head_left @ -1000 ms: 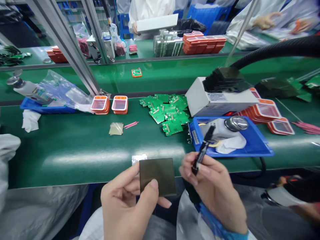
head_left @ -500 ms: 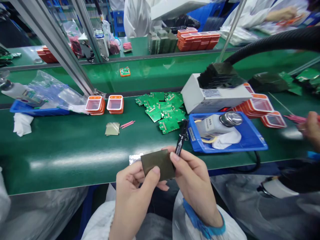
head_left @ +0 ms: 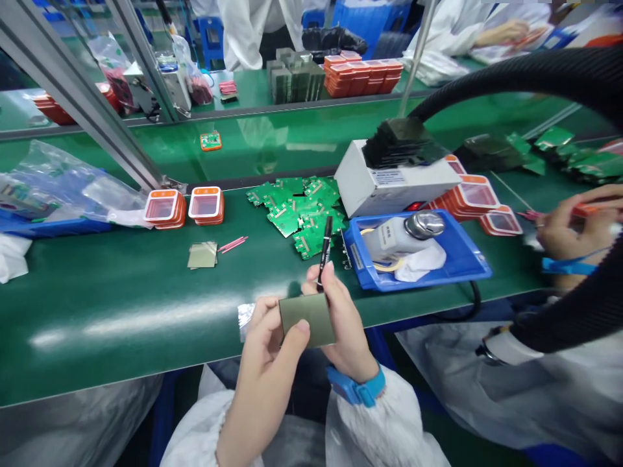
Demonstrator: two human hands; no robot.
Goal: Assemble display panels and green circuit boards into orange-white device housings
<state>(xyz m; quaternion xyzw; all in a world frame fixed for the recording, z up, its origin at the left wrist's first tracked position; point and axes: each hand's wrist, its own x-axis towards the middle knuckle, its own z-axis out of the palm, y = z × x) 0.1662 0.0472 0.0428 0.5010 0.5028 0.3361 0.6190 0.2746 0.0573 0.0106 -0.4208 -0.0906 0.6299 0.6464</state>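
My left hand [head_left: 272,363] is closed on a thin, square, olive-grey panel [head_left: 318,312], its thumb pressed flat on the face. At the panel's right edge, my right hand [head_left: 348,327] grips a black marker pen [head_left: 324,253] that points upward. Whether my right fingers also bear on the panel I cannot tell. Just beyond the pen lies a heap of green circuit boards [head_left: 311,220]. A few similar small panels [head_left: 202,255] rest on the green bench, with thin pink strips [head_left: 233,244] beside them. Partly behind my left fingers is a silvery wrapper [head_left: 244,319].
A blue tray [head_left: 438,280] holds a bottle [head_left: 389,237] and white cloth. Behind it, a white box [head_left: 379,194] carries dark stacked sheets. Orange-rimmed frames [head_left: 165,209] stand in stacks. At right are a co-worker's hand [head_left: 569,224] and a thick black hose [head_left: 574,305].
The view has shifted, so the bench things sit further left. My right hand has turned, and the marker stands more upright. The panel catches more light. The co-worker's hand now holds something orange.
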